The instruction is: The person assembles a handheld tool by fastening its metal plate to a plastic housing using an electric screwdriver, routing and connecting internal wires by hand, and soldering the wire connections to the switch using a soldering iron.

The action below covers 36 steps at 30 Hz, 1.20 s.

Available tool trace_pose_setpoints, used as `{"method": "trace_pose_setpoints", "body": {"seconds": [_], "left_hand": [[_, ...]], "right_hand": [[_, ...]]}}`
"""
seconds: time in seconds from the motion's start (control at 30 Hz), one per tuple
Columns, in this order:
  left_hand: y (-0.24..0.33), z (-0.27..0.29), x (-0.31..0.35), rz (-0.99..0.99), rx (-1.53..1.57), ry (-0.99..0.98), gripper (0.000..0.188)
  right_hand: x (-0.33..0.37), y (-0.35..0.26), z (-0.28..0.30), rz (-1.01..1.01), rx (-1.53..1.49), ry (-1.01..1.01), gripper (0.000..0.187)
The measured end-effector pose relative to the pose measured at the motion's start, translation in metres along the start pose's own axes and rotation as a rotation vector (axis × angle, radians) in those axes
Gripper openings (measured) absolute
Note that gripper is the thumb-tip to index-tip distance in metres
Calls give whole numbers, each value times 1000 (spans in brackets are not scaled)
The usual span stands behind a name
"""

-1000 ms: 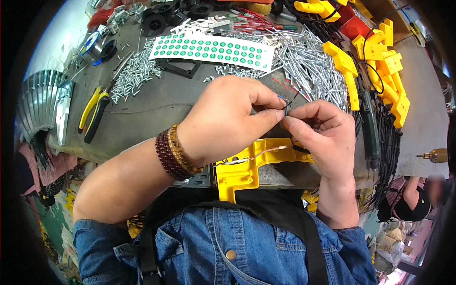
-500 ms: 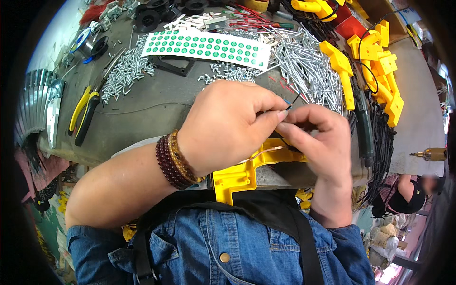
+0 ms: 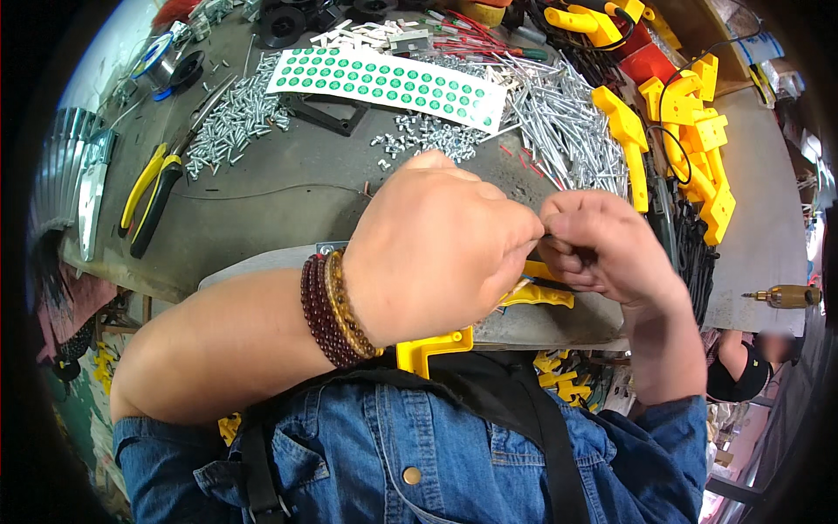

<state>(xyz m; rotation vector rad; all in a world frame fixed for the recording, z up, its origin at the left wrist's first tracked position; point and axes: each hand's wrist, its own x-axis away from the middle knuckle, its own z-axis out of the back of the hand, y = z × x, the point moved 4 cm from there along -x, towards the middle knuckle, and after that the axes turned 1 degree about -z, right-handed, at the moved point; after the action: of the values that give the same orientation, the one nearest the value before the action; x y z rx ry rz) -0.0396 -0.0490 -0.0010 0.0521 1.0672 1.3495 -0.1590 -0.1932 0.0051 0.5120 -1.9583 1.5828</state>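
My left hand [image 3: 445,249], with beaded bracelets [image 3: 323,306] on its wrist, is closed in a fist. Its thumb and forefinger meet the tips of my right hand [image 3: 598,244], whose fingers are curled into a pinch. A thin black wire is pinched between both hands; only a dark bit of it shows at the fingertips. Below them lies an open yellow plastic housing [image 3: 428,352], close to my body. My left hand covers its middle, and part of a dark wire and a pale one show inside its right end.
Yellow-and-black pliers [image 3: 157,201] lie at the left, beside a heap of short screws [image 3: 229,127]. A sheet of green round stickers [image 3: 384,87] crosses the back. Long metal pins [image 3: 567,122] and yellow plastic parts [image 3: 698,131] crowd the right, with a screwdriver [image 3: 786,297] beyond.
My right hand has moved right and curled its fingers more tightly. The left has turned into a fist, hiding the wire end that stuck up before. More of the housing is covered.
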Motion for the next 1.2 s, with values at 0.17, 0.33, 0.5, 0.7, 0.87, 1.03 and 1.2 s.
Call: {"method": "trace_pose_setpoints", "body": {"seconds": [0.17, 0.33, 0.5, 0.7, 0.87, 1.03, 1.2], "left_hand": [[-9, -1, 1, 64, 51, -6, 9], [-7, -4, -2, 67, 139, -10, 9], [-4, -1, 1, 33, 5, -38, 7], [-9, -5, -1, 91, 73, -42, 6], [-7, -5, -1, 94, 82, -73, 5], [-6, -3, 0, 64, 11, -48, 6], [-6, -5, 0, 125, 41, -70, 9]], "right_hand": [[9, -17, -7, 450, 420, 177, 30], [16, -19, -16, 1053, 1228, 308, 14], [2, 3, -5, -5, -219, -24, 17], [11, -13, -5, 620, 736, 280, 22], [19, -17, -20, 1113, 1388, 300, 9], [3, -3, -6, 164, 140, 207, 21], [19, -16, 71, 250, 301, 531, 36]]}}
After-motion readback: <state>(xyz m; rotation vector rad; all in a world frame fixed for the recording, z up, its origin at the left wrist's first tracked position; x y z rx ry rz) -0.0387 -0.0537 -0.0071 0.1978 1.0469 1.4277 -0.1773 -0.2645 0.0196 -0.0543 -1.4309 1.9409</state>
